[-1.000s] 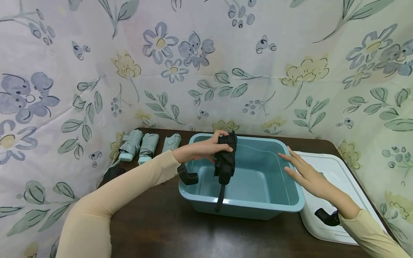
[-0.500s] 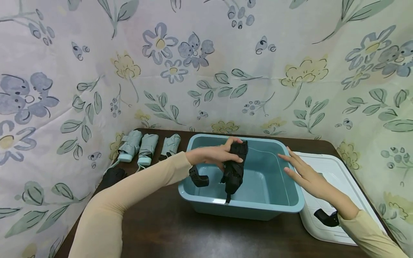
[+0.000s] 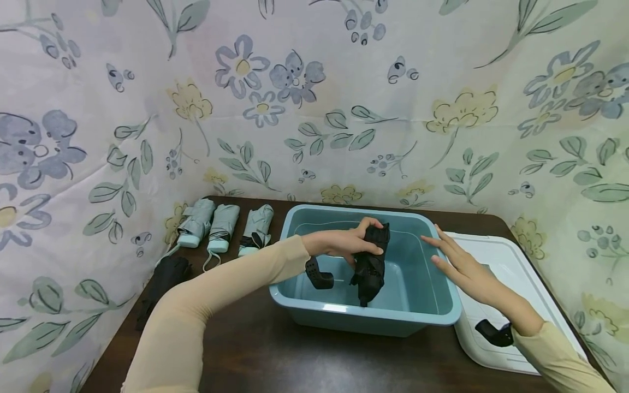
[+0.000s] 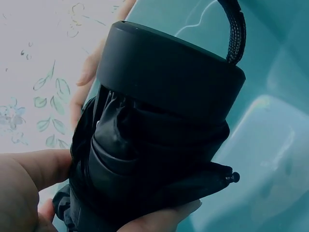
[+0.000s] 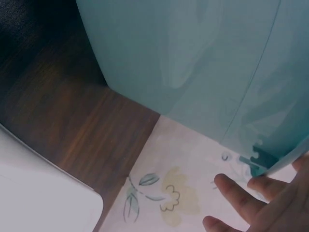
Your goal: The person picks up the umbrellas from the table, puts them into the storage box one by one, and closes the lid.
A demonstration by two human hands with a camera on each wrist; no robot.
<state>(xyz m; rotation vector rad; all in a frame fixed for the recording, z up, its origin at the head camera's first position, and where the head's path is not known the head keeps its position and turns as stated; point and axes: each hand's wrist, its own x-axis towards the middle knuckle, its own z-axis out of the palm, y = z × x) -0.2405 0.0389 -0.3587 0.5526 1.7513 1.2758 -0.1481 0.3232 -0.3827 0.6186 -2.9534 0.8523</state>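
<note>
My left hand (image 3: 348, 243) grips a folded black umbrella (image 3: 371, 267) over the inside of a blue plastic bin (image 3: 314, 305). In the left wrist view the umbrella's black handle end (image 4: 169, 72) with its wrist strap (image 4: 236, 36) faces the camera, thumb and fingers curled round the folded cloth. The bin's floor shows beyond it. My right hand (image 3: 467, 268) lies against the bin's right rim with its fingers extended. In the right wrist view those fingers (image 5: 241, 198) are spread near the rim, beside the bin's outer wall (image 5: 169, 48).
Three folded grey-green umbrellas, the nearest one (image 3: 257, 226) included, lie at the back left of the dark wooden table (image 3: 275, 355). A black folded umbrella (image 3: 167, 278) lies partly behind my left arm. A white lid (image 3: 511, 262) lies right of the bin. Floral cloth (image 3: 314, 109) hangs behind.
My left hand has moved right and lower with the black umbrella, bringing its strap end from over the front rim to inside the bin. My right hand has stayed at the rim.
</note>
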